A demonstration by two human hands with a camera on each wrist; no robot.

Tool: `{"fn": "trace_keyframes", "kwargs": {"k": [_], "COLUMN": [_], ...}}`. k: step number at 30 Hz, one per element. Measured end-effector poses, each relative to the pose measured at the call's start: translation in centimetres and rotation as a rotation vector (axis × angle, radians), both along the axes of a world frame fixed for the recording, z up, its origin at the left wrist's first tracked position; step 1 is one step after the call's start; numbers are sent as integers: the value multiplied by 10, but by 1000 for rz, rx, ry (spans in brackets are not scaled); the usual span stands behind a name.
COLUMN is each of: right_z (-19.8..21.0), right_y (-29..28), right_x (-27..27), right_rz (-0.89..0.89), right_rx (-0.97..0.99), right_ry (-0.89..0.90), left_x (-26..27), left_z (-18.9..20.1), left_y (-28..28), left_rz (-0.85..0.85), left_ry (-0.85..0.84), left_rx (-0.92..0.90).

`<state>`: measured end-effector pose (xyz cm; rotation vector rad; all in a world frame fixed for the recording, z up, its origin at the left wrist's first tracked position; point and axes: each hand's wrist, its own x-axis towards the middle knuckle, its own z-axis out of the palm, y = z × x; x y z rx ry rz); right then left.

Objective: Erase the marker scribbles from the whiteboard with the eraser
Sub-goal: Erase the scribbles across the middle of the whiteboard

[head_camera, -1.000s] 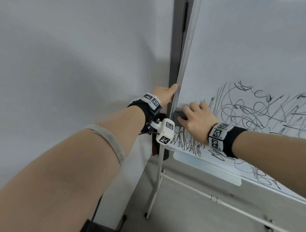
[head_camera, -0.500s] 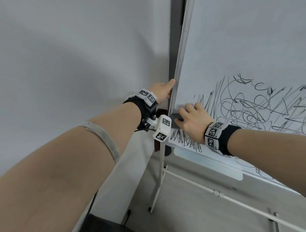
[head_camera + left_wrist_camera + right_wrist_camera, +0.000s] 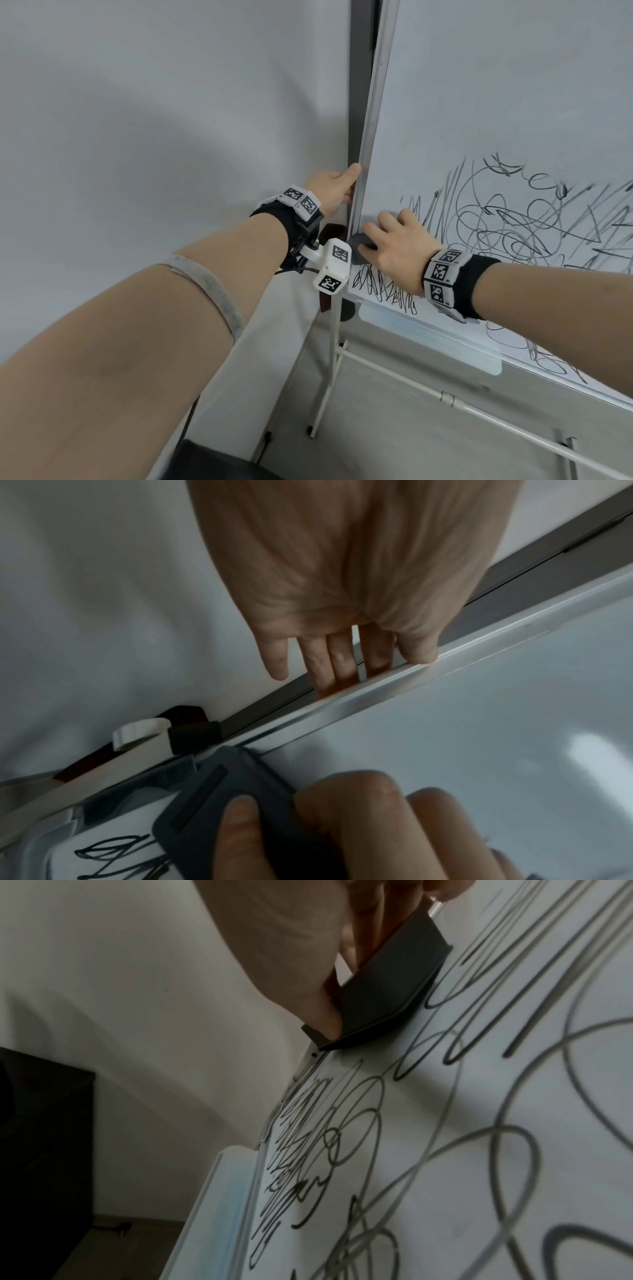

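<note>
A whiteboard (image 3: 496, 85) on a stand fills the right side, its lower half covered in black marker scribbles (image 3: 513, 222). My right hand (image 3: 394, 250) holds a dark grey eraser (image 3: 358, 245) flat against the board at its left edge, just above a dense patch of scribbles (image 3: 342, 1150). The right wrist view shows the eraser (image 3: 387, 993) pinched between thumb and fingers. My left hand (image 3: 334, 192) grips the board's left frame (image 3: 394, 680), thumb on the front and fingers behind. The board above the eraser (image 3: 219, 791) is bare.
A pale marker tray (image 3: 428, 332) runs along the board's bottom edge. White stand legs (image 3: 329, 377) and a crossbar (image 3: 445, 397) reach to the floor. A grey wall (image 3: 154, 137) lies to the left, and a dark object (image 3: 41, 1150) sits low beside it.
My right hand has slid the eraser a little down and left, closer to the board's left edge. My left hand has kept its grip on the frame.
</note>
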<state>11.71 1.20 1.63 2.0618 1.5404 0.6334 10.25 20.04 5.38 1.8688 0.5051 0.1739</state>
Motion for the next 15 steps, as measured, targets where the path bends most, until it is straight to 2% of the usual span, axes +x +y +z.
{"fn": "trace_keyframes", "kwargs": {"k": [3, 7, 15], "right_z": [-5, -31, -18], "right_y": [1, -3, -7], "right_x": [-6, -15, -8], "right_rz": [-1, -54, -19], "right_rx": [-4, -128, -38], "right_ry": [35, 71, 7], "left_x": [0, -2, -3], "left_z": [0, -1, -3], "left_y": [-1, -2, -4], "left_rz": [-11, 9, 58], "left_ry": [-1, 3, 9], "left_rx": [30, 49, 55]}}
